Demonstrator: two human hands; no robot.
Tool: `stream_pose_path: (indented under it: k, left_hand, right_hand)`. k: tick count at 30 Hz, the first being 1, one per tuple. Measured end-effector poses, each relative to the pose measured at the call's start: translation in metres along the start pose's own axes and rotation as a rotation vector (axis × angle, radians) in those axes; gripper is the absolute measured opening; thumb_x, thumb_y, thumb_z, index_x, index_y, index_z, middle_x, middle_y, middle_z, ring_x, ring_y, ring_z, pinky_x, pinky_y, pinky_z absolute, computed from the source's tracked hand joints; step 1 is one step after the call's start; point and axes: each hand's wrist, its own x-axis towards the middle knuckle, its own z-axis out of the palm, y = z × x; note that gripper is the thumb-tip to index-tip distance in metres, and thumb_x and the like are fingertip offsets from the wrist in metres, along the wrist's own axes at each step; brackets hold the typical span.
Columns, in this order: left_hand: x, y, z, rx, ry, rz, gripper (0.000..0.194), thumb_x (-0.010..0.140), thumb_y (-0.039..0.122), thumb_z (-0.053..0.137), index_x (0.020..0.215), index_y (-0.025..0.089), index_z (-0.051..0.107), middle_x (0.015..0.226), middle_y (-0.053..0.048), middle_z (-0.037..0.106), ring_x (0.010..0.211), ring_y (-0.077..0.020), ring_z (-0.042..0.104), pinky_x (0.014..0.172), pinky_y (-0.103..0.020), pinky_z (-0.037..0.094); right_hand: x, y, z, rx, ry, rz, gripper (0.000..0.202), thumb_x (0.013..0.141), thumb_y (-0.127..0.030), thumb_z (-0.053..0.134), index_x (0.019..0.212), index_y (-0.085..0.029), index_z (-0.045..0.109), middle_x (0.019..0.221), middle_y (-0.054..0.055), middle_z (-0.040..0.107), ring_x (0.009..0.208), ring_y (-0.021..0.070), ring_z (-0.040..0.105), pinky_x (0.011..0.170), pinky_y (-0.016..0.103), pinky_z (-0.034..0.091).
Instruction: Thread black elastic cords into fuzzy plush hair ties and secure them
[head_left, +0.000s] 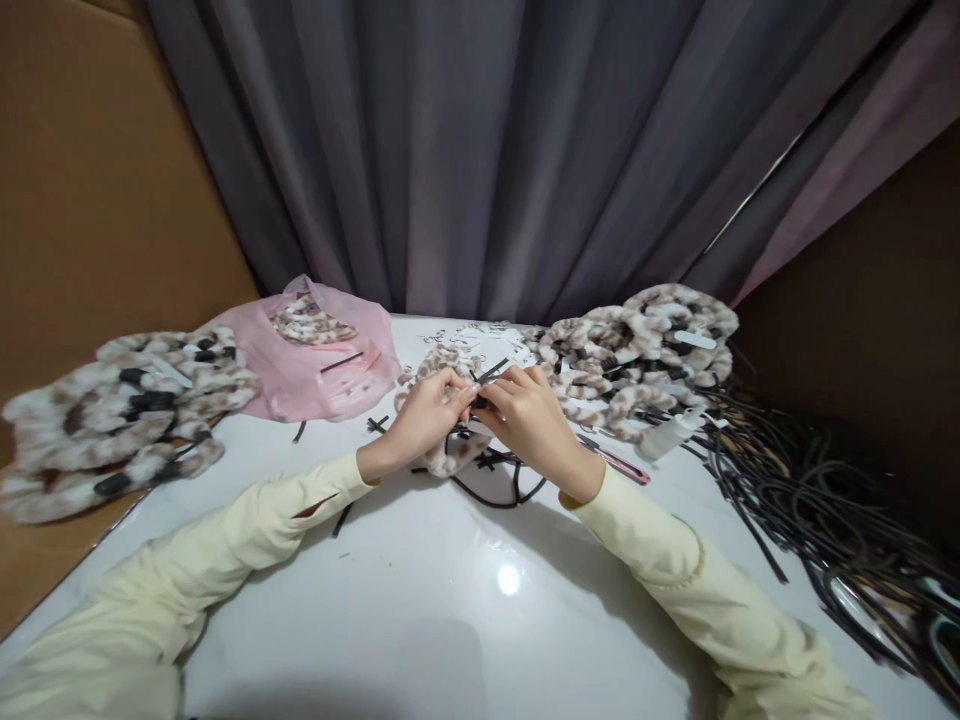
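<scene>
My left hand (421, 422) and my right hand (531, 428) meet above the middle of the white table, fingertips pinched together. Between them is a narrow black strip (493, 371), its free end sticking up past the fingers. A fluffy white-and-brown spotted loop (448, 462) hangs right beneath my hands, partly hidden by them. The fingers cover the spot where strip and loop may meet. A thin black cord (491, 503) curves on the table below the loop. Pink-handled scissors or snips (626, 467) lie close to my right wrist.
Piles of fluffy loops lie left (67, 425) and right (637, 345). A pink plastic bag (360, 385) holds more fluffy material. Beside the right pile are a translucent bottle (670, 436) and a heap of black cords (810, 500). Grey curtains (450, 150) hang behind the table (360, 620).
</scene>
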Motion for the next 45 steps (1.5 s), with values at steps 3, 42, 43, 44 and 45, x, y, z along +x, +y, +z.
stream_pose_path:
  k: [3,42,43,44,45]
  left_hand:
    - [-0.001,0.000,0.001,0.083,-0.005,0.005,0.021,0.084,0.035,0.048,0.071,0.018,0.048,0.059,0.003,0.056,0.055,-0.0131,0.050,0.056,-0.025,0.036]
    - [0.031,-0.015,-0.014,-0.470,-0.090,-0.341,0.019,0.073,0.019,0.055,0.056,0.017,0.046,0.051,0.002,0.048,0.048,-0.0104,0.048,0.055,-0.026,0.044]
    - [0.032,-0.014,-0.015,-0.491,-0.106,-0.355,0.018,0.072,0.017,0.055,0.056,0.017,0.047,0.051,0.001,0.049,0.048,-0.0110,0.049,0.056,-0.027,0.046]
    - [0.032,-0.013,-0.015,-0.507,-0.113,-0.362,0.017,0.072,0.016,0.055,0.057,0.017,0.047,0.050,0.001,0.050,0.048,-0.0116,0.050,0.056,-0.028,0.047]
    - [0.032,-0.012,-0.015,-0.519,-0.111,-0.361,0.016,0.072,0.016,0.056,0.057,0.018,0.048,0.050,0.001,0.050,0.048,-0.0120,0.050,0.056,-0.029,0.047]
  right_hand:
    - [-0.001,0.002,0.002,0.009,0.047,-0.026,0.018,0.082,-0.023,0.059,0.066,-0.014,0.057,0.061,0.004,0.061,0.074,0.0192,0.049,0.068,0.032,0.026]
    - [-0.011,-0.027,0.012,0.373,-0.203,0.269,0.047,0.089,-0.020,0.035,0.135,-0.012,0.038,0.140,0.015,0.038,0.104,0.0261,0.059,0.077,0.035,0.050]
    - [-0.011,-0.027,0.018,0.388,-0.214,0.268,0.049,0.090,-0.021,0.034,0.137,-0.011,0.033,0.142,0.016,0.034,0.105,0.0265,0.059,0.077,0.036,0.051]
    - [-0.011,-0.026,0.023,0.410,-0.218,0.269,0.050,0.090,-0.022,0.033,0.139,-0.011,0.029,0.143,0.018,0.032,0.105,0.0266,0.058,0.077,0.036,0.051]
    - [-0.011,-0.026,0.028,0.438,-0.211,0.269,0.051,0.090,-0.023,0.032,0.140,-0.011,0.026,0.142,0.019,0.032,0.106,0.0264,0.057,0.077,0.036,0.051]
